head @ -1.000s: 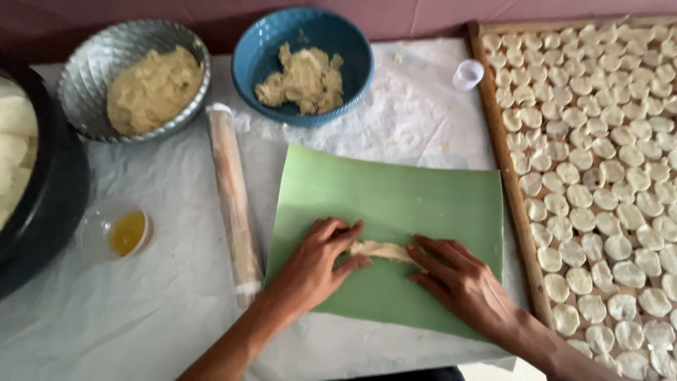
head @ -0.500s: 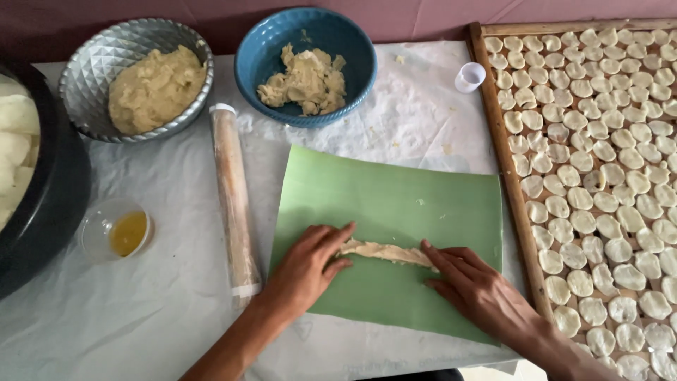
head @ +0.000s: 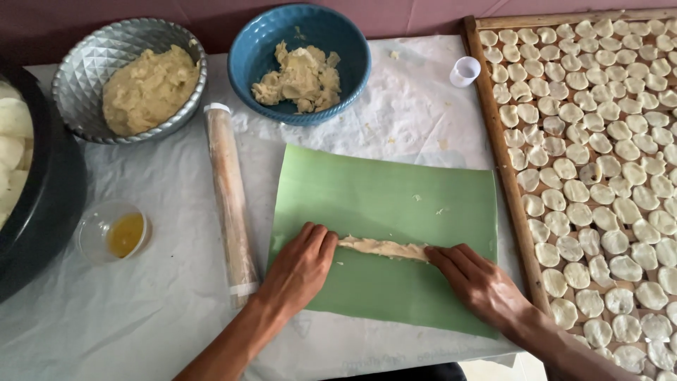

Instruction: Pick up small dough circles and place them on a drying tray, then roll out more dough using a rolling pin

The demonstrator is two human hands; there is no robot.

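Note:
A thin rope of pale dough (head: 384, 248) lies across a green leaf sheet (head: 388, 197) on the table. My left hand (head: 300, 267) presses flat on the rope's left end, fingers together. Flat on the right end rests my right hand (head: 476, 282). Only the middle stretch of the dough shows between the two hands.
A wooden rolling pin (head: 229, 201) lies left of the sheet. Behind stand a blue bowl (head: 257, 49) and a silver bowl (head: 84, 77), both with dough. A small cup of yellow liquid (head: 113, 233), a black pot (head: 42, 204) at left, and a wooden tray (head: 504, 162) of several dough discs at right.
My hands have slid apart along the dough, the left leftward and the right rightward. The rope of dough between them has grown longer and thinner.

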